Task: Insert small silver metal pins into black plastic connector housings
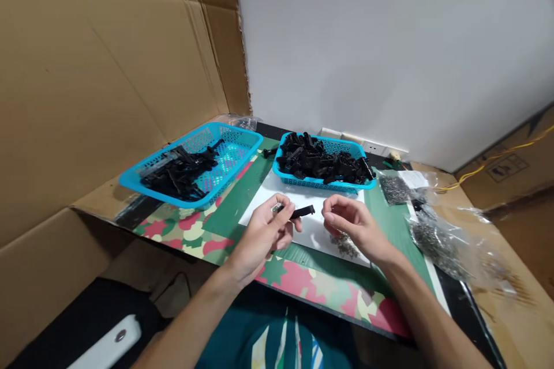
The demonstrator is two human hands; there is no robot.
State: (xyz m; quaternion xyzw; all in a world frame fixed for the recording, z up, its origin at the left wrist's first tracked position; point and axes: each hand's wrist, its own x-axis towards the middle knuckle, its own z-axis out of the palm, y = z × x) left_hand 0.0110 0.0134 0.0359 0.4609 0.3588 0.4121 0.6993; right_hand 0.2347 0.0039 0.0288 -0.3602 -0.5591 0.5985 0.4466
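Note:
My left hand [264, 233] is closed on a small black plastic part [302, 211] that sticks out to the right, held above a white sheet [264, 204]. My right hand [352, 222] hovers just to the right of it, fingers curled in a pinch; what they hold is too small to make out. Under the right hand a little heap of small metal pieces [345, 245] lies on the sheet.
Two blue baskets hold black plastic parts: one at the left [142, 176], one behind the sheet [322, 184]. Clear bags of small metal pieces [437, 239] lie at the right. Cardboard walls stand at the left; a white wall rises behind. The table has a camouflage-patterned front edge [303, 282].

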